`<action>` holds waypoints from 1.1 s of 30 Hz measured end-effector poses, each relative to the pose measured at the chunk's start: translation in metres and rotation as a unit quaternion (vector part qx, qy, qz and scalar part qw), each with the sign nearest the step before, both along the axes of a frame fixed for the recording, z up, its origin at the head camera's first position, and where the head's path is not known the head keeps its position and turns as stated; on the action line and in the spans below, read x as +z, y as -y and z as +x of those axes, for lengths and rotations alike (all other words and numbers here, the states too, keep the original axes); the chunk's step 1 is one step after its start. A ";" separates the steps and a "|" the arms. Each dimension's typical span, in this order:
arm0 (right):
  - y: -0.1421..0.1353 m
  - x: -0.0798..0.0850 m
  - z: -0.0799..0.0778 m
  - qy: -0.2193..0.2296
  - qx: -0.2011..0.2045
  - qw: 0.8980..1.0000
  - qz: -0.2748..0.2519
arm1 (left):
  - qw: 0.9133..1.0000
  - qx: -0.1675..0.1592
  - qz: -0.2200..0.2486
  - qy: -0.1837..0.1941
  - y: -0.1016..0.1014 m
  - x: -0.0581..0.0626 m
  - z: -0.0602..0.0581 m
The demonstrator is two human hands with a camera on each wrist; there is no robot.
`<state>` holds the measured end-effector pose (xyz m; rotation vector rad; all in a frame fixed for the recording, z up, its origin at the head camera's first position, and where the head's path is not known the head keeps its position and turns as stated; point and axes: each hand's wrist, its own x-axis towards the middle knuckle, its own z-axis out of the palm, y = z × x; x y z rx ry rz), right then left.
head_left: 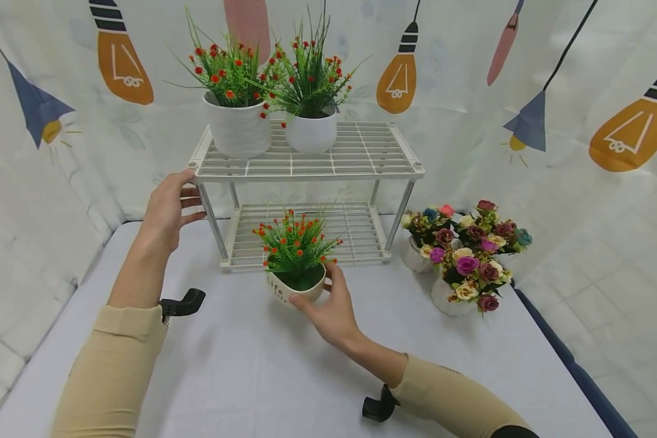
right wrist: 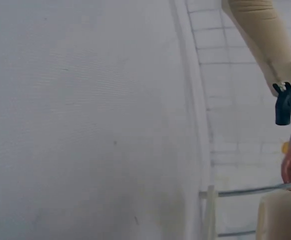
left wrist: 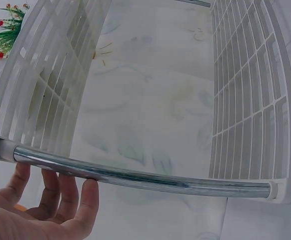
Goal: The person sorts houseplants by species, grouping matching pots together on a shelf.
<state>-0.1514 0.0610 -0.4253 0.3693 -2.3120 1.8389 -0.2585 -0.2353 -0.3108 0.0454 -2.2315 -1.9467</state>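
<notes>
A small potted plant [head_left: 297, 243] with red flowers and a cream, lettered pot is tilted in front of the lower shelf. My right hand [head_left: 334, 307] grips this pot at its right side, thumb in front and fingers round the back. In the right wrist view only part of the pot [right wrist: 283, 215] shows, at the lower right. My left hand [head_left: 166, 204] is at the front left of a white two-tier rack [head_left: 306, 178]. In the left wrist view, its fingertips touch the rack's metal post [left wrist: 150, 180] near the upper corner.
On the top tier stand a larger white-potted plant [head_left: 238, 128] and a smaller one [head_left: 312, 132], both with red flowers. Several potted bouquets of mixed roses [head_left: 467, 265] stand right of the rack on the white-covered table [head_left: 263, 377]. A patterned curtain [head_left: 454, 73] hangs behind.
</notes>
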 end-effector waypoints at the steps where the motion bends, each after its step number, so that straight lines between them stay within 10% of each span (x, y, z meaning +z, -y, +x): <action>1: -0.002 0.004 0.000 -0.010 -0.002 1.000 -0.007 | 1.000 0.001 -0.001 0.000 0.000 0.000 0.000; 19: -0.052 0.077 -0.012 -0.203 -0.076 0.974 -0.071 | 1.000 -0.003 0.002 0.007 0.001 0.001 -0.001; 33: -0.093 0.146 -0.063 -0.266 -0.169 0.946 -0.079 | 1.000 0.001 -0.005 0.007 0.001 0.001 -0.001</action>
